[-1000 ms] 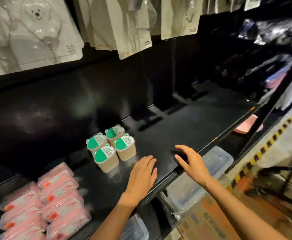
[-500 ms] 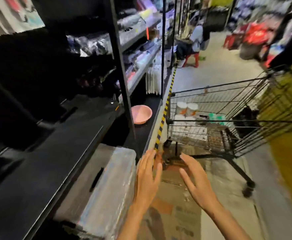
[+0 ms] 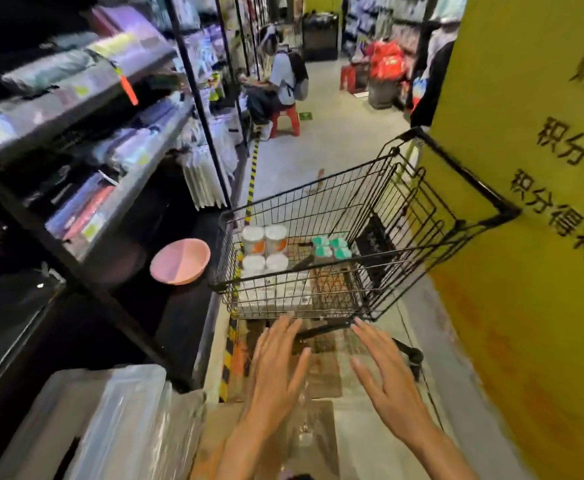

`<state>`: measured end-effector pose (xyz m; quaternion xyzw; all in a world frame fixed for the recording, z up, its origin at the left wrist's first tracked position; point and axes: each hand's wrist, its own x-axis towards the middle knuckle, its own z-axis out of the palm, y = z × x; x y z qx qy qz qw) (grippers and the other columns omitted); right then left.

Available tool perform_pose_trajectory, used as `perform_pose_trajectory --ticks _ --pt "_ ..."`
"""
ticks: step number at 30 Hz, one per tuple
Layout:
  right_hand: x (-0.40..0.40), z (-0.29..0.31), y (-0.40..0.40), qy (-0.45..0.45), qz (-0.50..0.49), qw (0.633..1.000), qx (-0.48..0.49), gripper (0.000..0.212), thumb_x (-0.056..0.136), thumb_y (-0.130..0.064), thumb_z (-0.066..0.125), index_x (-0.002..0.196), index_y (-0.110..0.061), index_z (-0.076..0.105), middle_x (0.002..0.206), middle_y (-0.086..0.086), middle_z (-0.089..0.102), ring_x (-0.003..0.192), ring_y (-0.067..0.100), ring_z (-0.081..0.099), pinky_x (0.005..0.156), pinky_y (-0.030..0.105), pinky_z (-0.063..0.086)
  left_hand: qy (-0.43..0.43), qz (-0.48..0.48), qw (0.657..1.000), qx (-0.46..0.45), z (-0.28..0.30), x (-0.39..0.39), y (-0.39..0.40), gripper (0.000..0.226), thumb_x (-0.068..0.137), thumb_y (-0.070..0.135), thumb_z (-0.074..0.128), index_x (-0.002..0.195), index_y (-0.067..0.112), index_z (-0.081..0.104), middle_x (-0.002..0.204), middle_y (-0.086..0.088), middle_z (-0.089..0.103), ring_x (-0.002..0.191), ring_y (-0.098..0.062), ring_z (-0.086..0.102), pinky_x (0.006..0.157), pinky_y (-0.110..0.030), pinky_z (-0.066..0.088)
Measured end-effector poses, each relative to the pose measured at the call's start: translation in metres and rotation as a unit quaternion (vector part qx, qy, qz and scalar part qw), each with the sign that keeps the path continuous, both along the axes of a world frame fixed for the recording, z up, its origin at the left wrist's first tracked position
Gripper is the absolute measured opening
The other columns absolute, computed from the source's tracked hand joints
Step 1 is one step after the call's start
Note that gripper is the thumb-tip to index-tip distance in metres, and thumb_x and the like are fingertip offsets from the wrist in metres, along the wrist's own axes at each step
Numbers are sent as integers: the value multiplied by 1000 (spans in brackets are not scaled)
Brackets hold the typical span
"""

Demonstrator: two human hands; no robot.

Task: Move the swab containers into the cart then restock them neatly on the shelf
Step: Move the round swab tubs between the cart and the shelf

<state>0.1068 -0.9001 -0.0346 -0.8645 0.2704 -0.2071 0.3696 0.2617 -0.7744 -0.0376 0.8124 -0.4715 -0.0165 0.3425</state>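
Both hands are held out empty, palms facing each other, fingers straight and spread: the left hand (image 3: 276, 368) at about 6 o'clock in the view and the right hand (image 3: 384, 382) just beside it toward 5 o'clock, apart from each other and touching nothing. They point at the wire shopping cart (image 3: 370, 209), which stands in the aisle toward 12 o'clock from the hands, near but not yet reached.

Inside the cart, the green-lidded swab containers (image 3: 330, 247) sit as a tight group of four near the middle of the basket floor. Toward 9 o'clock from them stand four round white tubs (image 3: 265, 249), with flat white boxes (image 3: 276, 292) nearer the person.

The step in hand looks like fetching the next group for the shelf. To do it well, the person should reach over the near rim, bracket all four containers between the two flat palms, squeeze evenly and lift straight up so that none tips or catches the wire. A pink bowl (image 3: 180, 260) sits on the low shelf at 9 o'clock from the cart.
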Motion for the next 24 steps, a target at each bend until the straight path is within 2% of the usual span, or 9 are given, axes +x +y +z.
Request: perform_pose_trajectory --ticks 2,4,8,12,14,16,18,21,24 --pt "6 -1 -25 -18 -22 1000 6 49 96 -45 44 143 -32 38 151 -21 30 143 -5 17 113 9 6 25 -12 1000 -7 9 6 -27 46 97 47 38 141 34 32 147 24 21 134 22 5 116 -22 11" --pt "14 -4 -51 -31 -44 998 14 52 93 -53 40 142 -37 37 150 -23 31 141 -8 18 114 16 13 42 -24 999 -5 13 13 -57 45 96 46 38 138 38 26 146 24 20 132 23 5 116 -22 11" --pt "39 -17 -111 -35 -66 997 25 47 91 -55 38 136 -49 29 147 -30 27 139 -13 15 113 18 15 47 -49 998 14 1 35 -119 45 94 47 37 136 45 20 145 31 13 137 13 11 114 -14 5" --pt "83 -31 -190 -31 -82 995 37 45 94 -51 42 138 -43 32 146 -31 26 137 -16 16 111 11 12 82 -54 995 14 -23 76 -193 47 90 63 29 134 56 13 147 35 8 137 16 8 117 -26 11" --pt "111 -33 -230 -17 -93 994 53 52 91 -49 41 141 -38 34 146 -28 26 137 -13 18 108 5 9 103 -49 993 19 -28 103 -231 46 90 61 32 133 58 16 151 30 13 138 12 11 118 -32 15" --pt "136 -36 -269 -13 -97 992 76 56 90 -49 42 144 -34 36 147 -25 28 138 -9 21 112 15 14 131 -36 990 24 -28 129 -269 44 94 49 43 132 53 22 152 19 22 139 1 20 118 -35 20" --pt "160 -39 -303 -14 -103 990 95 58 90 -48 44 145 -30 36 145 -23 30 135 -8 24 113 23 20 122 -33 991 33 -29 151 -300 46 95 40 46 136 43 25 149 16 25 138 -3 25 115 -25 19" --pt "193 -52 -346 -5 -106 989 105 52 95 -41 47 144 -26 37 140 -21 33 133 -2 30 109 22 25 99 -17 994 51 -33 184 -342 52 95 27 54 142 20 33 147 6 33 137 -6 28 111 -15 16" --pt "223 -73 -380 11 -105 985 134 52 95 -39 50 144 -29 34 138 -20 34 129 -2 32 106 21 27 133 4 988 74 -44 215 -376 54 94 25 57 143 11 37 149 -2 37 138 -11 31 116 -27 24"
